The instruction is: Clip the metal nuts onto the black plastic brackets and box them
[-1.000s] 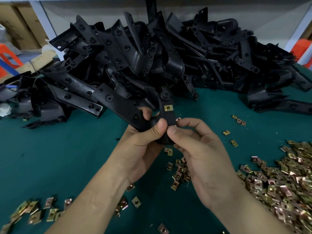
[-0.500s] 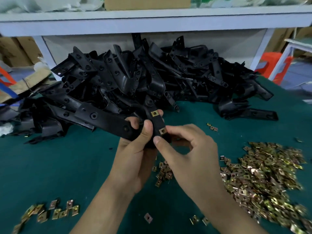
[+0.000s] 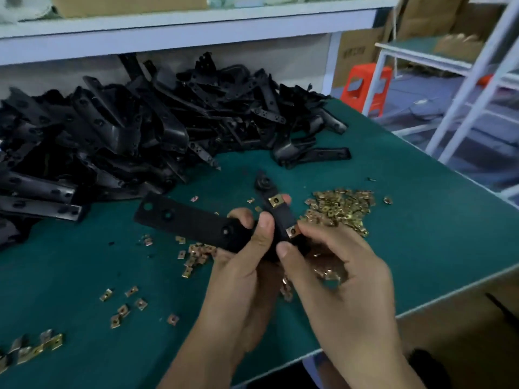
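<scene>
Fingers [image 3: 261, 237] of left hand [image 3: 241, 279] and right hand [image 3: 339, 279] curl round the bracket [image 3: 196, 223]; two nuts [image 3: 274, 201] clipped on.

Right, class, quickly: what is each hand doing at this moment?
Left hand: grips the black plastic bracket.
Right hand: pinches the same bracket beside a clipped-on metal nut.

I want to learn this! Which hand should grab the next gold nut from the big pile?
Probably the right hand: the big nut pile lies just beyond it, on its side. The left hand grips the bracket, so it's busy holding.
</scene>
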`<action>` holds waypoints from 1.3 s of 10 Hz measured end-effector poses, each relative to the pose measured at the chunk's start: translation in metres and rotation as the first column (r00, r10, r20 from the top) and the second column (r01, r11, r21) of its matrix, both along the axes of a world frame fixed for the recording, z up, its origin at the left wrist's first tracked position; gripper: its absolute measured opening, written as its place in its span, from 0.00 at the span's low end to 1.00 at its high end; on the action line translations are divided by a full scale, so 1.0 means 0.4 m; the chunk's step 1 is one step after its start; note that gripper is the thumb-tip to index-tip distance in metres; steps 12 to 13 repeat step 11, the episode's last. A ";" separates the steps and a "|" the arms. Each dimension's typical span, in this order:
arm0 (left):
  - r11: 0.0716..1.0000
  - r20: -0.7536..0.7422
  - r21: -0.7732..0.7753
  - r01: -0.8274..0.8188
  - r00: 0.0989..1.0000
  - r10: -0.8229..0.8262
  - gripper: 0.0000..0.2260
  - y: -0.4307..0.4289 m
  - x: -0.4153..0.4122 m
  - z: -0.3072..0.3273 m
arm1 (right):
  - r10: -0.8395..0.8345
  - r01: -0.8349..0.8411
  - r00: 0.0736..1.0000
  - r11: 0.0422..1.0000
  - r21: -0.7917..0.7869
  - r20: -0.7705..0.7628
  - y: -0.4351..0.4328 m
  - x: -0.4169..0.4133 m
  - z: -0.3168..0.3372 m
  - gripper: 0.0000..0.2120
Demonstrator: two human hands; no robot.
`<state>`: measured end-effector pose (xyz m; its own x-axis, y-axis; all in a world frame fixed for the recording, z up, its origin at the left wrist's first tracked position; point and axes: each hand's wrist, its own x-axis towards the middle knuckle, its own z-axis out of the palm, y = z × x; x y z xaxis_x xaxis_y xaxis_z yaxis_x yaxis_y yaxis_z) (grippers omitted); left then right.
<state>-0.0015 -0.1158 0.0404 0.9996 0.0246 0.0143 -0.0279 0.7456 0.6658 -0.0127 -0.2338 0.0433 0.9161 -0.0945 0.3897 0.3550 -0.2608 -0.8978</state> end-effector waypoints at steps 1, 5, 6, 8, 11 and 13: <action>0.993 -0.130 0.035 0.115 0.985 -0.109 0.16 -0.127 -0.017 -0.006 | -0.182 0.186 0.982 0.977 0.101 -0.048 -0.114 -0.057 -0.024 0.12; 0.614 -0.301 0.491 0.618 0.782 -0.547 0.27 -0.619 -0.116 -0.150 | -0.709 0.764 0.630 0.639 0.090 -0.317 -0.510 -0.326 -0.157 0.10; 0.471 -0.382 0.517 0.715 0.685 -0.620 0.22 -0.685 -0.133 -0.201 | -0.741 0.805 0.549 0.594 0.005 -0.386 -0.557 -0.367 -0.205 0.14; 0.073 -0.493 0.712 0.698 0.572 -0.656 0.26 -0.704 -0.126 -0.256 | -0.693 0.633 0.421 0.686 -0.357 -0.585 -0.620 -0.406 -0.294 0.27; 0.088 -0.410 0.809 0.581 0.666 -0.623 0.16 -0.538 -0.057 -0.222 | -0.669 0.490 0.592 0.741 -0.459 -0.450 -0.605 -0.302 -0.210 0.17; 0.088 -0.410 0.809 0.581 0.666 -0.623 0.16 -0.538 -0.057 -0.222 | -0.669 0.490 0.592 0.741 -0.459 -0.450 -0.605 -0.302 -0.210 0.17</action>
